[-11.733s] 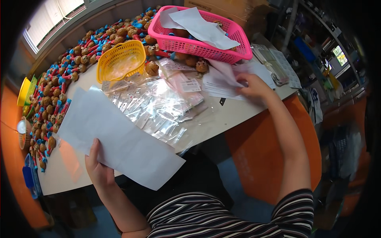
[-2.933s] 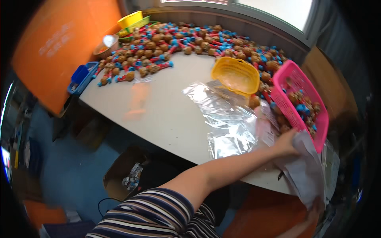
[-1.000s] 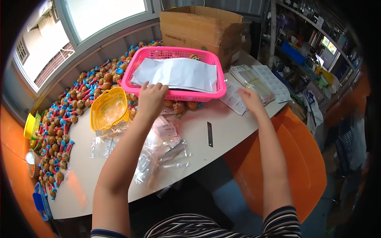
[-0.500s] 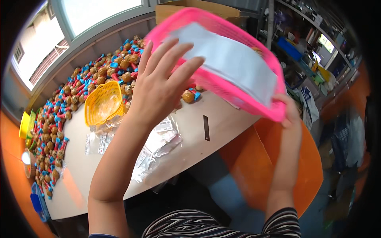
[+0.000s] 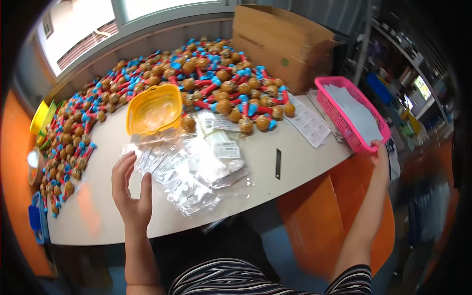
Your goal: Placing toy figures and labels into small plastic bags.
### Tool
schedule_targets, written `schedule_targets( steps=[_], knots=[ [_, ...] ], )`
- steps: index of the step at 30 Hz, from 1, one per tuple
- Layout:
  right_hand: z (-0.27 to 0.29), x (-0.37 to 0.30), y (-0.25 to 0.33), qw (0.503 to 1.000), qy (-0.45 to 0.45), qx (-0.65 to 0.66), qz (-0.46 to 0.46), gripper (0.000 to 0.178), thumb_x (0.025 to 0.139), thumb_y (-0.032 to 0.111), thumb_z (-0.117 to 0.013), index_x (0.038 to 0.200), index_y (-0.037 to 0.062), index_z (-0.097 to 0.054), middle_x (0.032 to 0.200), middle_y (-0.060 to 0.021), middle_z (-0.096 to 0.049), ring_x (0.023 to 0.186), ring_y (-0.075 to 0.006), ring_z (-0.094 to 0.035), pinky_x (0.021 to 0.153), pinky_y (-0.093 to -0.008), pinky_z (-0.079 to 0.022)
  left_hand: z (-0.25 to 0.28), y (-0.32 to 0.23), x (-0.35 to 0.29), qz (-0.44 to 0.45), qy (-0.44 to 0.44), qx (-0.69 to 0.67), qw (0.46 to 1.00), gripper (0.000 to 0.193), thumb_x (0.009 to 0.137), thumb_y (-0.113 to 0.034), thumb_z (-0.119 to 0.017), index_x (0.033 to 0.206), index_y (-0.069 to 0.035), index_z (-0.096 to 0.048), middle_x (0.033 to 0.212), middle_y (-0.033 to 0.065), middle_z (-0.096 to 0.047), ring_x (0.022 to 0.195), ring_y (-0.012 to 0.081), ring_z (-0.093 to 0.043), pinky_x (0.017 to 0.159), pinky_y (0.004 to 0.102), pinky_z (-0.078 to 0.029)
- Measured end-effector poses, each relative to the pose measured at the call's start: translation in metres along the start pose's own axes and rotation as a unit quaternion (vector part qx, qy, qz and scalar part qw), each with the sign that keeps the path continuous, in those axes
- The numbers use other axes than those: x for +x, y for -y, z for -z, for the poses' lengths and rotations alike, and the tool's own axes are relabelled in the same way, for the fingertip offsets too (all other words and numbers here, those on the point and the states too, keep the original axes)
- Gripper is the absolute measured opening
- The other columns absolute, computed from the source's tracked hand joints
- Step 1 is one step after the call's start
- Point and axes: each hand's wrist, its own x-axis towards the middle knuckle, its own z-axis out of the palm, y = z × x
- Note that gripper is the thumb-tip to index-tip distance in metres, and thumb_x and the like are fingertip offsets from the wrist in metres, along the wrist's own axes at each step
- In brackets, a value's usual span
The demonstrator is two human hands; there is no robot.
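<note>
At the table's right end, my right hand (image 5: pixel 377 152) grips the near rim of a pink plastic basket (image 5: pixel 339 118), which has a white sheet (image 5: pixel 355 112) lying in it. My left hand (image 5: pixel 132 191) is raised over the table's near side, fingers apart and holding nothing. Close beside it lies a heap of clear plastic bags (image 5: pixel 194 169), some with printed labels. Behind the bags a yellow basket (image 5: pixel 132 120) stands against a large pile of brown round pieces with red and blue parts (image 5: pixel 201 73).
A cardboard box (image 5: pixel 275 44) stands at the back right. Printed papers (image 5: pixel 309 123) lie left of the pink basket, and a dark flat strip (image 5: pixel 278 163) lies on the white table (image 5: pixel 108 216). Below the right edge is a large orange surface (image 5: pixel 314 221). Shelves (image 5: pixel 408 69) stand far right.
The pink basket has gone from being held up in front of me to the table's right end. My left hand has come away from it, down and left. The view has shifted.
</note>
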Motion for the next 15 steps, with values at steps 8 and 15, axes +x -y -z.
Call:
schedule_targets(
  steps=[8, 15],
  knots=[
    [-0.085, -0.012, -0.008, 0.97, -0.167, -0.144, 0.106, 0.084, 0.084, 0.058, -0.063, 0.143, 0.0035, -0.038, 0.134, -0.0222, -0.051, 0.123, -0.0388, -0.049, 0.102, -0.0513, -0.042, 0.062, 0.051, -0.08, 0.165, -0.087, 0.042, 0.981, 0.031, 0.091, 0.0, -0.057, 0.122, -0.001, -0.055, 0.12, 0.0109, -0.059, 0.107, 0.0198, -0.06, 0.093, 0.0315, -0.048],
    [-0.174, -0.092, -0.017, 0.723, -0.429, -0.465, 0.278, 0.092, 0.082, 0.057, -0.066, 0.143, -0.0043, -0.035, 0.139, -0.0287, -0.044, 0.131, -0.0414, -0.042, 0.107, -0.0452, -0.037, 0.07, 0.06, -0.094, 0.154, -0.079, 0.081, 0.982, 0.028, 0.088, 0.001, -0.058, 0.116, -0.001, -0.057, 0.118, 0.0116, -0.06, 0.106, 0.022, -0.06, 0.093, 0.0326, -0.048]
  ],
)
